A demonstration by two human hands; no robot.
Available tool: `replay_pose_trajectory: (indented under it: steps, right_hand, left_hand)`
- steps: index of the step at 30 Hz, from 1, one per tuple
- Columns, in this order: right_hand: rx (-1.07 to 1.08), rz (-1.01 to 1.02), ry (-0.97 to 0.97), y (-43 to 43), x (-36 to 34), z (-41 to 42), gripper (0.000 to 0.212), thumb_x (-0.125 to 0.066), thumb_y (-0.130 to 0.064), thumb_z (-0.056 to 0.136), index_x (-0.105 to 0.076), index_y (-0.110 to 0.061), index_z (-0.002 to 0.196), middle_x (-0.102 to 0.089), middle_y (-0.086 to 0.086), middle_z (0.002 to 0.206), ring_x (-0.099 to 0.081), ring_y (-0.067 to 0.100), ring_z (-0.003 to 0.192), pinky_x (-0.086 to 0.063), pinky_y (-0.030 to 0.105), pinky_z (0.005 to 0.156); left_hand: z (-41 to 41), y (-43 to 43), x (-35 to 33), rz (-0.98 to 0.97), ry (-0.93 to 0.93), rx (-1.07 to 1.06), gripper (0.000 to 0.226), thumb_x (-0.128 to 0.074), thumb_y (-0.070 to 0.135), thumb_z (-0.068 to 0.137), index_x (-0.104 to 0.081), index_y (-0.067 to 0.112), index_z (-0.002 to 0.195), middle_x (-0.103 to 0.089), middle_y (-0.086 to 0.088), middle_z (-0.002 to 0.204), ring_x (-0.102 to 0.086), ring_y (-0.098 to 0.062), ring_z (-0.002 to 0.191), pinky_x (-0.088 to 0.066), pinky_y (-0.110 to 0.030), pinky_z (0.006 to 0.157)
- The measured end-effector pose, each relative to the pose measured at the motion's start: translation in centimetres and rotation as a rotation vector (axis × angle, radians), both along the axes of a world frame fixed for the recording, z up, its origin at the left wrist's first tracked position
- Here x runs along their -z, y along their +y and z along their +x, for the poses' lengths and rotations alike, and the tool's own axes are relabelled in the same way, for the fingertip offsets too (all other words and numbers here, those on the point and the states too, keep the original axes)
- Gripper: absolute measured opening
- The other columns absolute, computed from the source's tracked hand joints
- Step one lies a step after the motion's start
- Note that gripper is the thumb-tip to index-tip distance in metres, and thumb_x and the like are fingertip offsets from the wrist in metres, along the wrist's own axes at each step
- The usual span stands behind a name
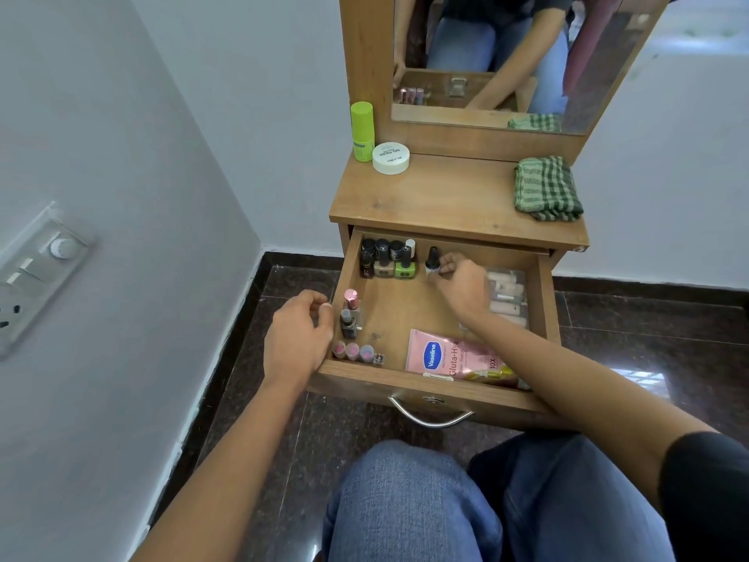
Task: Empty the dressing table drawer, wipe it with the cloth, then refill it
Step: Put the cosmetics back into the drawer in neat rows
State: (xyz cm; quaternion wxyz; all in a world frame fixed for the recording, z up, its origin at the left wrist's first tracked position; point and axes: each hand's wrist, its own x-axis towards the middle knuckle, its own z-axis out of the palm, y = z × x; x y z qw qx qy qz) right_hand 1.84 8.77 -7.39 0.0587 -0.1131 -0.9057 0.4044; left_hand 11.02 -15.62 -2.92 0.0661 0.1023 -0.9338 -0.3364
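The wooden drawer [405, 379] of the dressing table stands pulled open. Inside, my right hand [462, 288] pinches a small dropper bottle with a black cap [432, 259] near the back. My left hand [298, 338] rests on the drawer's left wall, fingers curled over the edge. Several nail polish bottles [387, 259] stand at the back left, lipsticks [354, 350] along the left and front, a pink Vaseline sachet [450, 356] at the front, and a clear pouch of tubes [508, 296] at the right. A folded green checked cloth [547, 188] lies on the tabletop's right.
A lime-green bottle [362, 131] and a white round jar [390, 158] stand at the tabletop's [446, 196] back left. A mirror [486, 54] rises behind. A white wall with a switch panel [36, 273] is at the left. My knees [425, 505] are below the drawer handle [429, 415].
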Motion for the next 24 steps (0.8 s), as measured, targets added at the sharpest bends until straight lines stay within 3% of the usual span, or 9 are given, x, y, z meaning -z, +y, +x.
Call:
replay_pose_trajectory:
  steps: [4,9,19,24]
  right_hand:
    - [0.051,0.06,-0.045,-1.1,0.5,-0.7,0.028,-0.071,-0.031,0.083,-0.064,-0.021,0.108,-0.069,-0.005,0.1,-0.062,0.016,0.094,-0.044,0.027,0.072]
    - [0.12,0.038,-0.069,-1.8,0.9,-1.2,0.024,-0.07,-0.03,0.081,-0.063,-0.025,0.103,-0.07,-0.005,0.096,-0.064,0.021,0.096,-0.05,0.033,0.081]
    - [0.129,0.07,-0.06,-2.0,1.0,-1.1,0.023,-0.071,-0.034,0.08,-0.062,-0.023,0.098,-0.069,0.0,0.092,-0.064,0.025,0.09,-0.048,0.035,0.076]
    - [0.104,0.015,-0.093,-1.4,0.1,-0.7,0.02,-0.07,-0.021,0.081,-0.061,-0.021,0.098,-0.068,-0.001,0.094,-0.063,0.023,0.093,-0.05,0.036,0.08]
  left_hand:
    - [0.0,-0.1,0.1,-0.005,0.006,0.005,0.02,-0.052,0.031,0.096,-0.066,0.022,0.108,-0.067,0.004,0.098,-0.06,-0.008,0.085,-0.05,-0.028,0.074]
    - [0.1,-0.1,0.0,-0.007,0.02,0.014,0.021,-0.052,0.03,0.096,-0.066,0.02,0.109,-0.068,0.004,0.098,-0.061,-0.008,0.085,-0.051,-0.029,0.076]
    - [0.2,0.0,0.0,-0.012,0.014,0.013,0.021,-0.052,0.03,0.097,-0.065,0.021,0.109,-0.067,0.004,0.097,-0.06,-0.008,0.083,-0.05,-0.027,0.075]
    - [0.2,0.0,-0.2,-0.012,0.005,0.012,0.021,-0.052,0.031,0.097,-0.065,0.021,0.11,-0.067,0.004,0.098,-0.061,-0.008,0.083,-0.052,-0.029,0.075]
